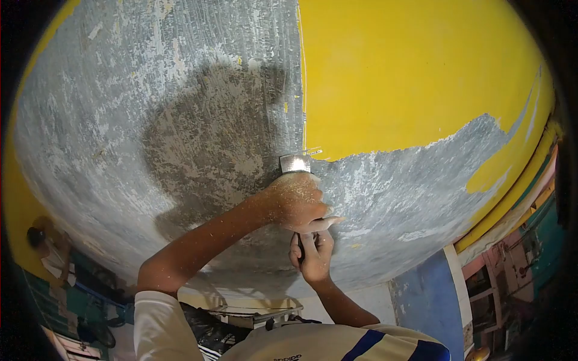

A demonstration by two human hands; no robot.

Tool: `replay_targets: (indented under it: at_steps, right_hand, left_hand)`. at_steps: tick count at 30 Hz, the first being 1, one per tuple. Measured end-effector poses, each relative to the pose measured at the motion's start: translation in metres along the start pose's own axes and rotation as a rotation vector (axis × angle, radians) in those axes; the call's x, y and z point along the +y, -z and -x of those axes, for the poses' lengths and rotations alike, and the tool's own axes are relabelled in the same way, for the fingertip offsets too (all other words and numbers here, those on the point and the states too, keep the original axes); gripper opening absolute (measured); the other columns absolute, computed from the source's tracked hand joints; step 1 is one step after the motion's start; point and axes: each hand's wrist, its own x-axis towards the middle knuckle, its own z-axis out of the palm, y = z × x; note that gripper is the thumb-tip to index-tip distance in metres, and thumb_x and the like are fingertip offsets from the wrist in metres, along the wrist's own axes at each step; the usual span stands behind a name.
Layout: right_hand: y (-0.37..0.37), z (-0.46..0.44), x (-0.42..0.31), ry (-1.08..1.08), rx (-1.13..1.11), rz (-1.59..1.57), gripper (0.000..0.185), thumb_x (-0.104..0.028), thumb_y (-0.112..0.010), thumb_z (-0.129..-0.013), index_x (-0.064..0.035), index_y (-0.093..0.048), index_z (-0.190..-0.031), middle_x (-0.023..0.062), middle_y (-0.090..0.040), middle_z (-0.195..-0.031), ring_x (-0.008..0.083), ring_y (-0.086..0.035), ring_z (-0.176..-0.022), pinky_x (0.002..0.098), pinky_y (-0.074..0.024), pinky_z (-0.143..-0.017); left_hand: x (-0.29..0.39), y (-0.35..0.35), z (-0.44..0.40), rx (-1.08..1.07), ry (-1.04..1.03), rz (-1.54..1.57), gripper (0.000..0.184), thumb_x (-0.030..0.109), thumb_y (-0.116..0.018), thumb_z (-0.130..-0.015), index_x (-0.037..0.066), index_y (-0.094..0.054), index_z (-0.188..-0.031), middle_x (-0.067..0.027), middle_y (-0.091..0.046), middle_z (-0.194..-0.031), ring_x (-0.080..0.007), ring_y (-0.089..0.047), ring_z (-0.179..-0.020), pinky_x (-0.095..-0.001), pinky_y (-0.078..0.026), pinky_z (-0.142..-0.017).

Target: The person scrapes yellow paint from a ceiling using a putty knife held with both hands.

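A paint scraper [295, 163] with a broad metal blade is pressed against the wall at the lower end of a vertical paint edge. My left hand [299, 201] is closed around it just below the blade, dusted with pale powder. Lower down, my right hand [315, 253] grips the dark handle [300, 248]. Most of the handle is hidden by my fingers. Bare grey wall [241, 132] lies left of and below the blade, and yellow paint [409, 78] begins at its upper right. A small curled paint strip [314, 150] sticks out beside the blade.
Metal rails [259, 314] show below my arms. Another person [53, 249] is at the far left, near a dark bicycle-like shape. Shelves [484, 295] and a blue wall panel [430, 301] stand at lower right. My shadow falls on the wall.
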Motion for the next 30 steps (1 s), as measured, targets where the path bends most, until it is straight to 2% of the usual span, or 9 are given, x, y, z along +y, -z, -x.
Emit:
replay_targets:
  at_steps: [5,8,11,14,17,23,24,27,30]
  right_hand:
    - [-0.007,-0.002,-0.002,-0.017,-0.015,-0.042,0.023,-0.020,-0.045,-0.109,-0.0008,-0.050,-0.097,0.0037,-0.044,-0.059,0.0106,-0.037,-0.037,0.0257,-0.0291,-0.036]
    - [-0.005,-0.007,0.004,-0.024,-0.023,-0.067,0.022,-0.019,-0.045,-0.109,-0.0010,-0.050,-0.098,0.0041,-0.044,-0.058,0.0110,-0.036,-0.036,0.0263,-0.0278,-0.035]
    - [-0.005,-0.017,-0.003,-0.041,-0.032,-0.070,0.021,-0.019,-0.044,-0.109,-0.0015,-0.049,-0.098,0.0037,-0.042,-0.058,0.0114,-0.035,-0.036,0.0266,-0.0262,-0.035]
    - [-0.020,-0.016,-0.013,-0.034,-0.018,-0.112,0.021,-0.019,-0.044,-0.109,-0.0022,-0.049,-0.098,0.0030,-0.040,-0.057,0.0114,-0.035,-0.035,0.0266,-0.0250,-0.034]
    - [-0.027,-0.013,-0.018,-0.036,-0.013,-0.125,0.020,-0.019,-0.044,-0.109,-0.0026,-0.049,-0.099,0.0024,-0.040,-0.057,0.0109,-0.033,-0.035,0.0262,-0.0243,-0.034]
    - [-0.039,-0.029,-0.037,0.067,0.036,-0.032,0.018,-0.020,-0.046,-0.108,-0.0042,-0.050,-0.100,0.0015,-0.040,-0.056,0.0099,-0.033,-0.035,0.0249,-0.0244,-0.034]
    - [-0.040,-0.041,-0.050,0.079,-0.008,-0.067,0.018,-0.021,-0.049,-0.108,-0.0050,-0.051,-0.100,0.0011,-0.040,-0.056,0.0097,-0.035,-0.036,0.0250,-0.0255,-0.034]
    - [-0.061,-0.046,-0.076,0.099,-0.058,-0.138,0.017,-0.022,-0.049,-0.108,-0.0056,-0.050,-0.103,0.0010,-0.041,-0.057,0.0098,-0.036,-0.036,0.0250,-0.0255,-0.034]
    - [-0.060,-0.032,-0.067,0.065,-0.049,-0.177,0.018,-0.023,-0.048,-0.108,-0.0058,-0.049,-0.103,0.0014,-0.041,-0.059,0.0104,-0.035,-0.036,0.0255,-0.0255,-0.034]
  left_hand:
    - [-0.001,0.020,-0.006,-0.179,0.053,-0.022,0.025,0.035,-0.064,-0.090,0.016,-0.076,-0.100,-0.0050,-0.066,-0.067,-0.0200,-0.061,-0.055,-0.0355,-0.050,-0.062]
    - [-0.002,0.015,-0.003,0.185,-0.046,-0.027,0.029,0.037,-0.063,-0.091,0.012,-0.074,-0.083,-0.0081,-0.059,-0.055,-0.0214,-0.059,-0.050,-0.0366,-0.049,-0.056]
    - [-0.010,0.038,-0.012,-0.025,0.096,-0.009,0.041,0.038,-0.060,-0.094,0.009,-0.070,-0.067,-0.0112,-0.054,-0.047,-0.0246,-0.057,-0.046,-0.0395,-0.047,-0.052]
    - [-0.009,0.040,-0.009,0.016,0.127,-0.012,0.051,0.041,-0.057,-0.097,0.009,-0.067,-0.058,-0.0124,-0.054,-0.047,-0.0266,-0.056,-0.044,-0.0413,-0.046,-0.050]
    - [-0.009,0.046,-0.010,0.002,0.148,0.048,0.055,0.042,-0.054,-0.098,0.008,-0.066,-0.057,-0.0129,-0.055,-0.048,-0.0275,-0.056,-0.044,-0.0421,-0.047,-0.051]
    - [-0.017,0.083,-0.018,-0.075,0.285,0.075,0.059,0.046,-0.050,-0.099,0.003,-0.072,-0.066,-0.0191,-0.065,-0.062,-0.0321,-0.070,-0.064,-0.0447,-0.054,-0.062]
    - [-0.025,0.084,-0.020,0.303,0.153,-0.027,0.056,0.046,-0.058,-0.096,0.005,-0.067,-0.059,-0.0144,-0.055,-0.049,-0.0314,-0.057,-0.047,-0.0424,-0.049,-0.054]
    - [-0.038,0.116,-0.027,0.153,0.249,0.030,0.055,0.046,-0.058,-0.096,0.004,-0.068,-0.063,-0.0147,-0.057,-0.052,-0.0325,-0.059,-0.050,-0.0425,-0.050,-0.056]
    - [-0.034,0.094,-0.020,0.215,0.158,0.035,0.057,0.047,-0.057,-0.096,0.003,-0.068,-0.063,-0.0187,-0.058,-0.056,-0.0354,-0.062,-0.055,-0.0442,-0.051,-0.058]
